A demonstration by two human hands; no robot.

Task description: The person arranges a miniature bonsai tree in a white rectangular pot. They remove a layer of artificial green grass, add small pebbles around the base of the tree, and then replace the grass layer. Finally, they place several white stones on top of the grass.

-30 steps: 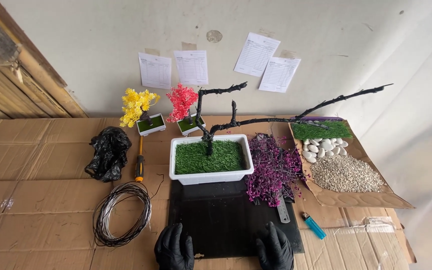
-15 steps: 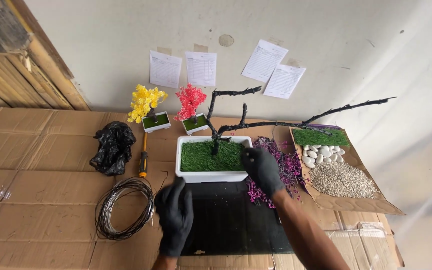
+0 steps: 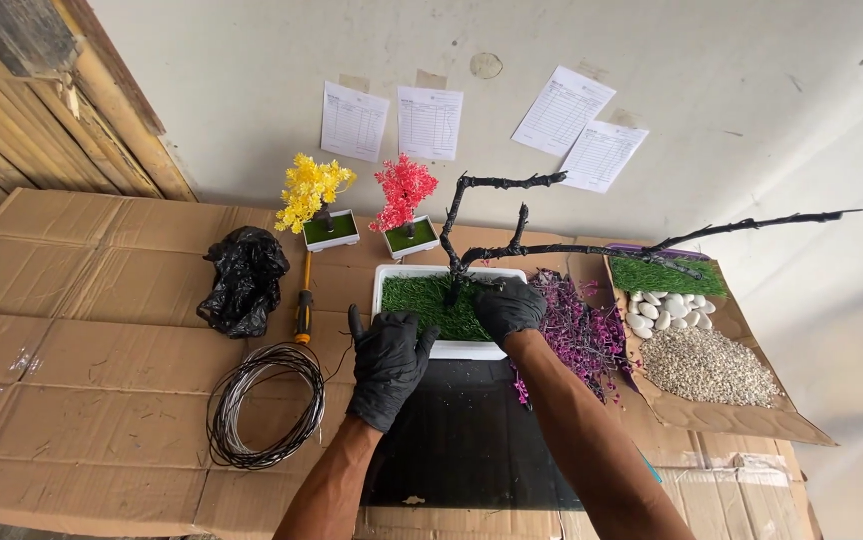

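Both my hands wear black gloves. My left hand hovers open, fingers spread, at the near left corner of a white rectangular planter filled with green artificial grass. My right hand rests on the grass at the base of a bare black wire tree that stands in the planter; its branches stretch far to the right. I cannot tell whether the right fingers grip the trunk. The planter sits at the far edge of a black mat.
Purple artificial foliage lies right of the planter. A cardboard flap holds grey gravel, white pebbles and a grass patch. Left: wire coil, screwdriver, black plastic bag. Behind: small yellow and red trees, papers on the wall.
Both hands rose from the mat's near edge to the planter. The right one reached the tree base, the left went to the planter's near left corner. The camera moved closer.
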